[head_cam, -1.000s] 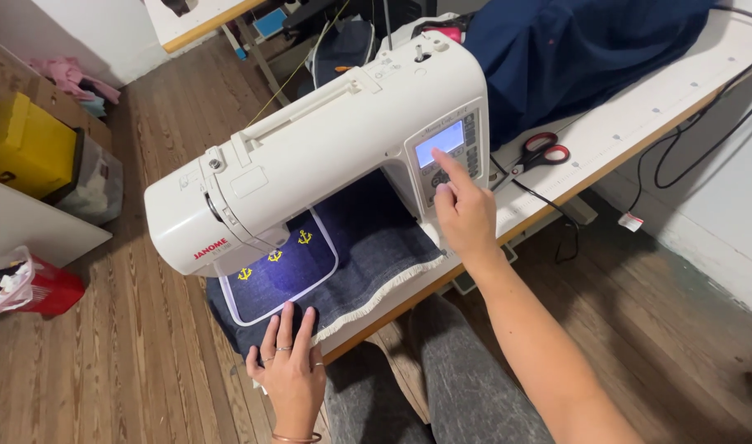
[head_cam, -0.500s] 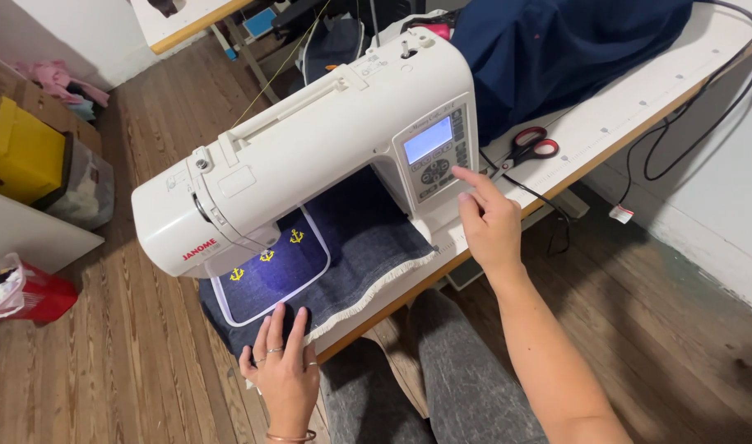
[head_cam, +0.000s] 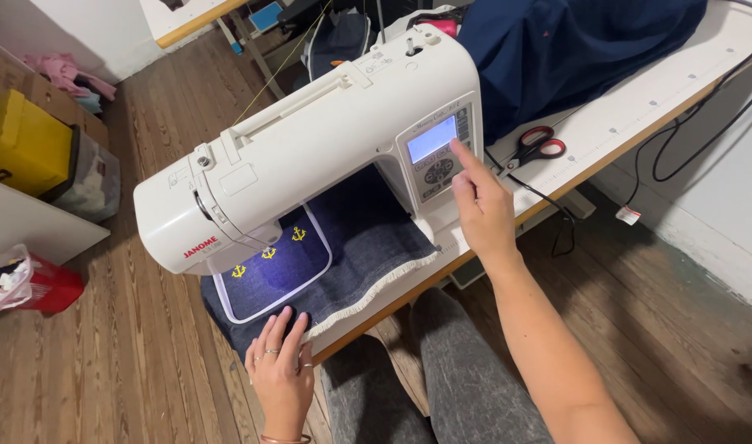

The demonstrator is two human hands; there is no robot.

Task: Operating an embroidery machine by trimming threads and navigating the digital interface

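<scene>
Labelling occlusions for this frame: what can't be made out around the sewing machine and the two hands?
- Head view: the needle is hidden behind the white embroidery sewing machine head.
- The lit control screen is too small to make out; the right hand forefinger covers the spot it touches.
- The left hand palm side on the dark blue denim cloth is hidden.
- The red-handled scissors blades are partly under navy fabric.

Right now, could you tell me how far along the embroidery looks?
Three yellow anchors are already stitched on the denim in the hoop. The right hand is touching the control panel; the left hand rests on the fabric edge. Most of the hooped area is unstitched.
</scene>
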